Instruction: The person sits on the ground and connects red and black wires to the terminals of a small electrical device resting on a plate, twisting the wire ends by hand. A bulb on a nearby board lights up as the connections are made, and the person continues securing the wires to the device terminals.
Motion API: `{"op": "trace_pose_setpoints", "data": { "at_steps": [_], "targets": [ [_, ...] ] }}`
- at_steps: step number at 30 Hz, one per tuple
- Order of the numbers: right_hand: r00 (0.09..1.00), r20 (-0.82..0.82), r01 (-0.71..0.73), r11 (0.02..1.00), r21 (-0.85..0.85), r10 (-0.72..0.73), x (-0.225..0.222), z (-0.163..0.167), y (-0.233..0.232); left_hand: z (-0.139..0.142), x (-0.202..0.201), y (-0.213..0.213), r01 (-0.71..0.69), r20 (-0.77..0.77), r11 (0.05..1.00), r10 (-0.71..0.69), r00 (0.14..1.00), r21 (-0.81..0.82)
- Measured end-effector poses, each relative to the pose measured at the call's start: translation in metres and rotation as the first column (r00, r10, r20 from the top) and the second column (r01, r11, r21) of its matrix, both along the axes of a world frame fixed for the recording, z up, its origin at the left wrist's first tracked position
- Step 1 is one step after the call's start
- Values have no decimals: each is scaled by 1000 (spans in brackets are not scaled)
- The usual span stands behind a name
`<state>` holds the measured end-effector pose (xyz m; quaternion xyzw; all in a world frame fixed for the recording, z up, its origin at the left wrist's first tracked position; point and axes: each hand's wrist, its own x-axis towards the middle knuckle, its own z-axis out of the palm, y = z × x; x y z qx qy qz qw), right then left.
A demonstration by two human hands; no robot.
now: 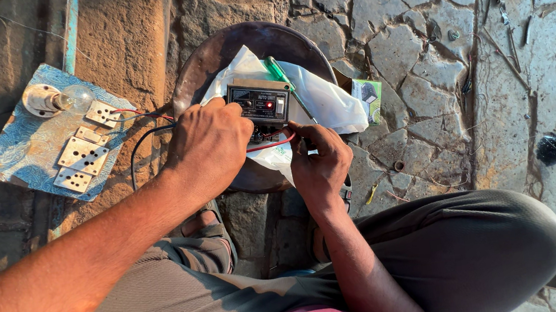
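Your left hand [208, 148] grips the black control box [260, 103] on the white bag [328, 102]; your right hand [319, 161] pinches its red wire [275, 143].

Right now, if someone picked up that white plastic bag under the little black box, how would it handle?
The white plastic bag looks thin and crumpled, so it would probably hang floppy and weigh little. The black box sits on it under the left hand, so pulling the bag would likely drag or tip the box. Its smooth film may also slide easily on the round metal pan.
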<state>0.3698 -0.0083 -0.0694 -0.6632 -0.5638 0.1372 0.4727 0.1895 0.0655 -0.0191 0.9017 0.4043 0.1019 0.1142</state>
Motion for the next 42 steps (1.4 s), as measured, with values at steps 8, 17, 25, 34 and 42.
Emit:
{"op": "trace_pose_setpoints", "data": {
  "at_steps": [8, 17, 25, 34, 42],
  "targets": [
    [1000, -21, 2, 1000, -5, -3, 0, 0, 0, 1, 0, 1, 9, -17, 1000, -8, 1000, 12],
    [1000, -9, 4, 1000, -1, -4, -1, -1, 1, 7, 0, 2, 6, 5, 1000, -7, 1000, 12],
    [1000, 12, 7, 1000, 5, -7, 0, -3, 0, 16, -2, 2, 6, 4, 999, -6, 1000, 34],
    [1000, 18, -4, 1000, 3, 4, 0, -1, 1, 14, 0, 1, 7, 20, 1000, -7, 1000, 23],
    [1000, -3, -5, 1000, 17, 5, 0, -1, 1, 12, 0, 1, 17, -42, 1000, -16, 999, 20]
  ]
}}
